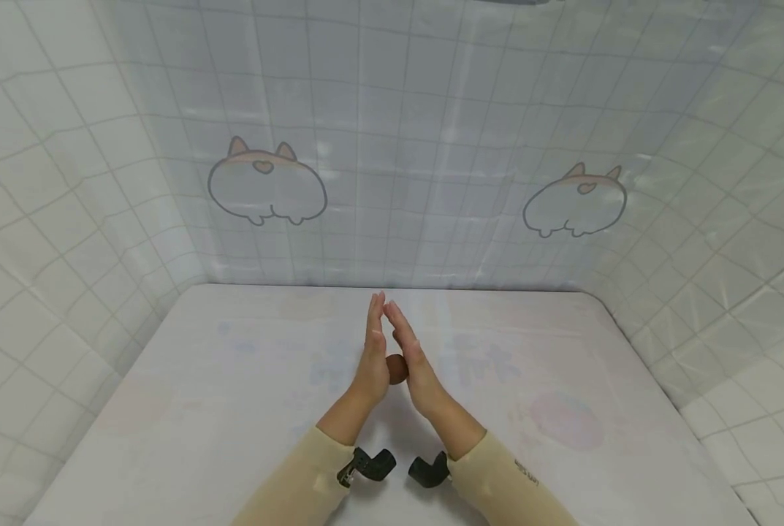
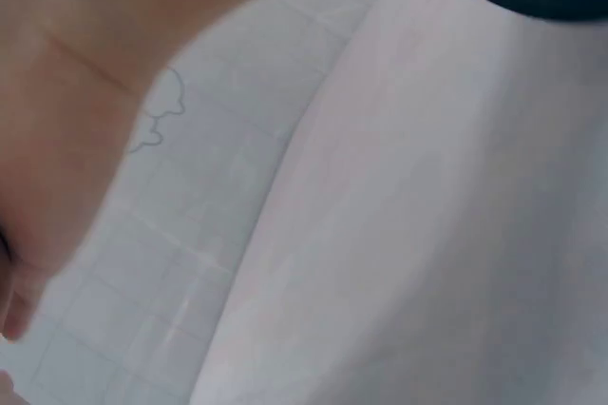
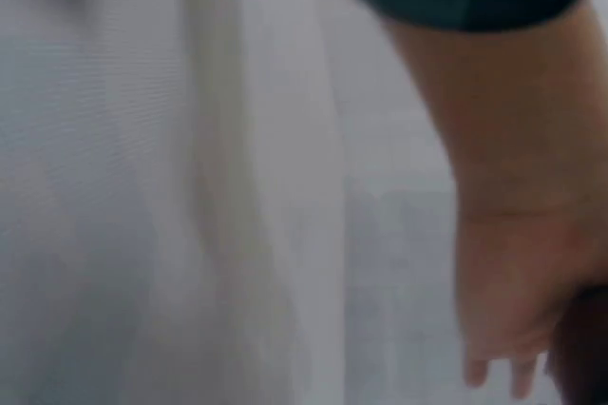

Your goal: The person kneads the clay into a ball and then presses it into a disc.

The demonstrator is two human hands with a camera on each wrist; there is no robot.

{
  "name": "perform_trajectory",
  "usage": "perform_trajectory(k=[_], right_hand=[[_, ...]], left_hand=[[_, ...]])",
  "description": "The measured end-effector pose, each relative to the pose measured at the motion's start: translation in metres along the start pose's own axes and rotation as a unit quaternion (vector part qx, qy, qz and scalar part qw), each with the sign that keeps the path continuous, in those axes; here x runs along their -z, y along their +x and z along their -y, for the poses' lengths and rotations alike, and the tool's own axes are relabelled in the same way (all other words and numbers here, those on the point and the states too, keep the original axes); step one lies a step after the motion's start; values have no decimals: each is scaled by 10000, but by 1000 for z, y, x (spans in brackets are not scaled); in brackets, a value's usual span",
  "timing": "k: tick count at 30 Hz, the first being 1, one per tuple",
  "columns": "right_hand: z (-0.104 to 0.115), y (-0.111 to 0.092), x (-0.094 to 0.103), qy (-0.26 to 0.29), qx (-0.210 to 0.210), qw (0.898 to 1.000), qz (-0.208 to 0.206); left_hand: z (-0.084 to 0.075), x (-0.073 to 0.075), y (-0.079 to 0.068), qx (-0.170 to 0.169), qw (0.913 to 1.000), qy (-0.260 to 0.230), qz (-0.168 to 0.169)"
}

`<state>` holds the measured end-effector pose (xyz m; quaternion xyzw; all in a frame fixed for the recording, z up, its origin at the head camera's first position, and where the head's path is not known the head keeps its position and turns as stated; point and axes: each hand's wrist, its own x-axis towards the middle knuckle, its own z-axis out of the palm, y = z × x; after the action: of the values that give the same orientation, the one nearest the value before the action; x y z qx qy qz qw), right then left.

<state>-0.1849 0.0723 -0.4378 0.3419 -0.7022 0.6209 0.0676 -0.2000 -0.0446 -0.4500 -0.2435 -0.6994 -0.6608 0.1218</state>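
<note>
1. We find the brown ball [image 1: 397, 370] held between left hand [image 1: 370, 367] and right hand [image 1: 423, 374], over the table [image 1: 234, 409].
2. Outline round; we cannot tell long axis or heading.
3. Fingers straight on both.

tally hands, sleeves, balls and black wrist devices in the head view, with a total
Hands: 2 (left hand, right hand)
Sleeves: 2
Ball: 1
Black wrist devices: 2
Total: 7
</note>
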Motion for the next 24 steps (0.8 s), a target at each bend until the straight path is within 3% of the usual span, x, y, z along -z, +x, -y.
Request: perform_trajectory(k=[5,14,24], right_hand=[[7,2,6,30,-7,9994,-335],[10,8,20,345,-859,9925,-801],[-5,8,25,6,-1002,9937,-506]], left_hand=[[2,-4,-5,-59,9987,376,340],[-6,-13,-15,-91,9928,238,1173],[-12,-14,-15,-706,9907,-371,1104]])
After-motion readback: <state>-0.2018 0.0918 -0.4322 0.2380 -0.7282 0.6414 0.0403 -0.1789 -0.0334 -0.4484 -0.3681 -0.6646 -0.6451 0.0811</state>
